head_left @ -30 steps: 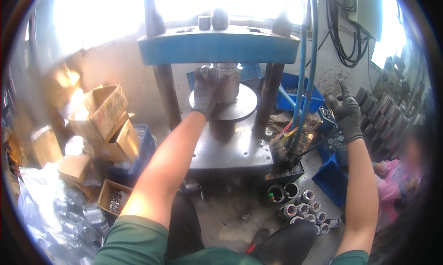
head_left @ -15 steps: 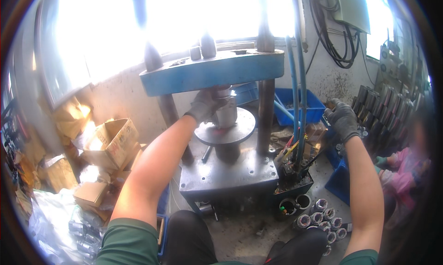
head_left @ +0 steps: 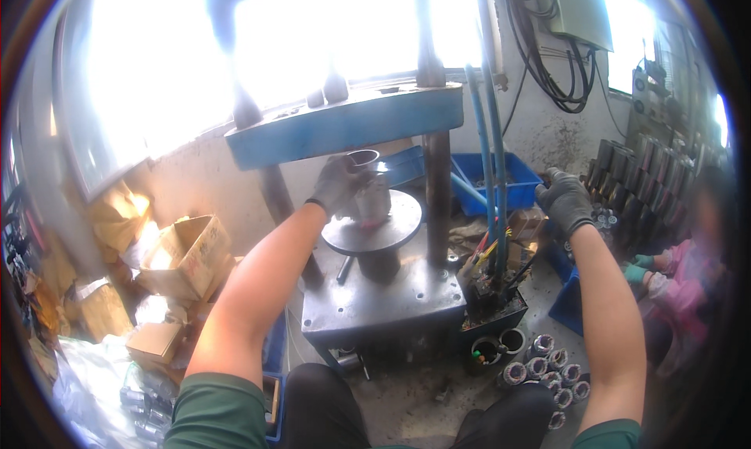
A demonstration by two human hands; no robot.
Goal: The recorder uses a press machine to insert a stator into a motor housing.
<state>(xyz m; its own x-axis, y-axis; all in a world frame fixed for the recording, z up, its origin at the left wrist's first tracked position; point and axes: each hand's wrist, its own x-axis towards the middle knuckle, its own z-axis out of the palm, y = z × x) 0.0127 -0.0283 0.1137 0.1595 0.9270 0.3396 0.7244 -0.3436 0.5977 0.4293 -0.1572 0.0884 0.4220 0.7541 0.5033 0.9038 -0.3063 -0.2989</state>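
My left hand (head_left: 336, 184), in a dark grey glove, grips an open-topped metal sleeve (head_left: 363, 159) under the blue crossbeam (head_left: 352, 124) of a press. Below the sleeve, a grey metal cylinder (head_left: 374, 201) stands on the round steel plate (head_left: 405, 224), close beside my fingers. Out to the right, my right hand (head_left: 567, 201), gloved as well, is raised with curled fingers beyond the blue hoses. Whatever those fingers hold, if anything, is hidden.
Metal rings with wound cores (head_left: 540, 368) stand on the floor at right. A blue bin (head_left: 512, 189) sits behind the hoses (head_left: 489, 136). Dark cylinders (head_left: 645, 175) are stacked far right, near a co-worker in pink (head_left: 684, 281). Cardboard boxes (head_left: 188, 253) crowd the left.
The sleeve's open top now shows at my left hand, where the press's upper part met the workpiece before. My view has shifted slightly. My right hand stays raised at the right.
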